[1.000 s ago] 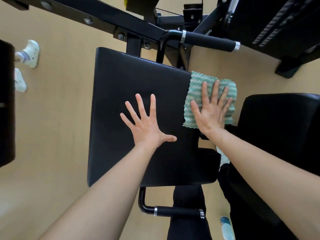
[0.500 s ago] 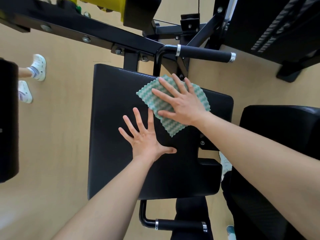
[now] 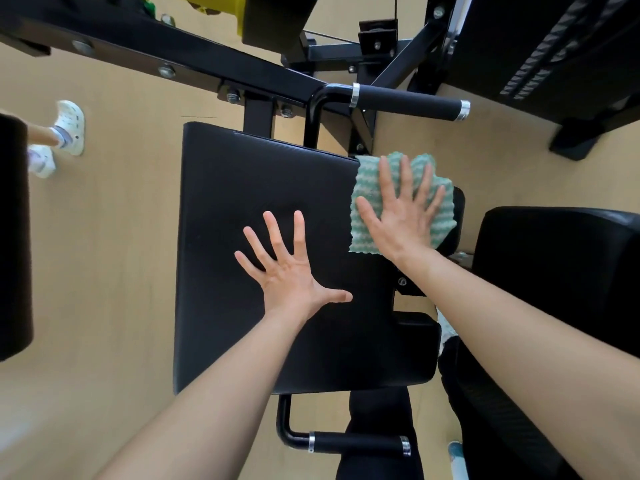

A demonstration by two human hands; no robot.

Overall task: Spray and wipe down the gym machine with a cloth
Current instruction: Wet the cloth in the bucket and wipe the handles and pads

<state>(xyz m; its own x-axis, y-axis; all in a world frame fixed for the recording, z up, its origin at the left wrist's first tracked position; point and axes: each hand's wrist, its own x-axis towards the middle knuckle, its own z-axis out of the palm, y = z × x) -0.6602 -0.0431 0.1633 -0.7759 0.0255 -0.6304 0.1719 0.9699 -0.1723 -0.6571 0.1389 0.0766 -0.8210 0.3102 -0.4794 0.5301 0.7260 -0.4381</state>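
Left grip (image 3: 287,271) and right grip (image 3: 401,220) lie flat, fingers apart. The green wavy cloth (image 3: 365,183) under the right one sits at the edge of the black padded seat (image 3: 242,220) and may slip off.

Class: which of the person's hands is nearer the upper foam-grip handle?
Right. The right hand presses the green cloth at the pad's far right edge, just below the handle; the left hand lies flat mid-pad, farther down and left.

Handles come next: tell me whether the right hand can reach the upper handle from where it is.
Probably yes: the right hand presses the cloth on the pad, and the upper handle lies just beyond, nothing between them.
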